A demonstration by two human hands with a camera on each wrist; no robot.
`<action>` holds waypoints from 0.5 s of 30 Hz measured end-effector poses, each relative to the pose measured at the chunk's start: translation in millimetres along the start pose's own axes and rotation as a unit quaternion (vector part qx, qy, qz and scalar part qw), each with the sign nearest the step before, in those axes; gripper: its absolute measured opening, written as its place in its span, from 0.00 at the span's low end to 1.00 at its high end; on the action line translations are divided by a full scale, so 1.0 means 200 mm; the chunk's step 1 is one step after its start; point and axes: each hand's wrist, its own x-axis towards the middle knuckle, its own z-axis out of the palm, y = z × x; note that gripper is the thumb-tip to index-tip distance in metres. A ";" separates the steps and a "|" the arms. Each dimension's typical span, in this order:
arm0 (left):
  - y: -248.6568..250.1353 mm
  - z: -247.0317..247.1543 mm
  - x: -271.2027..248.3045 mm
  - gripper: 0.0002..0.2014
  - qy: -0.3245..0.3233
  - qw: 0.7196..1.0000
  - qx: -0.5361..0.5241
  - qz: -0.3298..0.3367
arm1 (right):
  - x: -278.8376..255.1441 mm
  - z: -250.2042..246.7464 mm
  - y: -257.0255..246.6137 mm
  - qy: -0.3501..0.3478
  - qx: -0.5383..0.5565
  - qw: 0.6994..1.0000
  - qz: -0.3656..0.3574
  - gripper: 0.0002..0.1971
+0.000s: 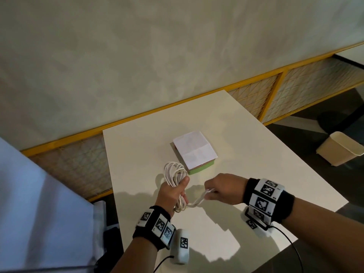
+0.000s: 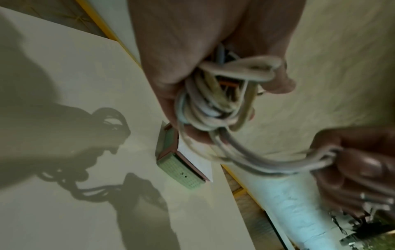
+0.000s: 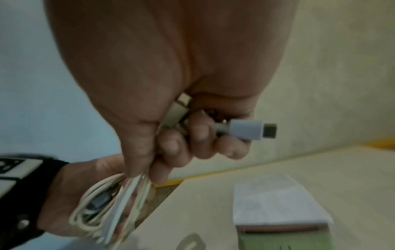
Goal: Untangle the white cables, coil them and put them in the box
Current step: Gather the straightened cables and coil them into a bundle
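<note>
My left hand (image 1: 176, 191) grips a coil of white cables (image 1: 174, 172) upright above the white table (image 1: 256, 174); loops stick out above and below the fist. In the left wrist view the coil (image 2: 205, 101) is bunched in my palm. Loose cable ends (image 1: 197, 201) run from the coil's bottom to my right hand (image 1: 222, 189), which pinches them. A white plug (image 3: 245, 129) sticks out past my right hand's fingers (image 3: 200, 135). The green box (image 1: 201, 168) lies just beyond the coil, covered by a folded white paper (image 1: 195, 149).
A yellow-framed mesh railing (image 1: 275, 89) runs behind the table below a pale wall. A beige bin (image 1: 340, 148) stands on the dark floor at the right. A pale cloth surface (image 1: 39, 203) lies to the left of the table.
</note>
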 end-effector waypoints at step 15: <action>0.00 0.12 -0.13 0.04 -0.173 0.980 0.032 -0.093 | 0.10 -0.07 -0.01 0.099 -0.007 0.983 -0.154 0.16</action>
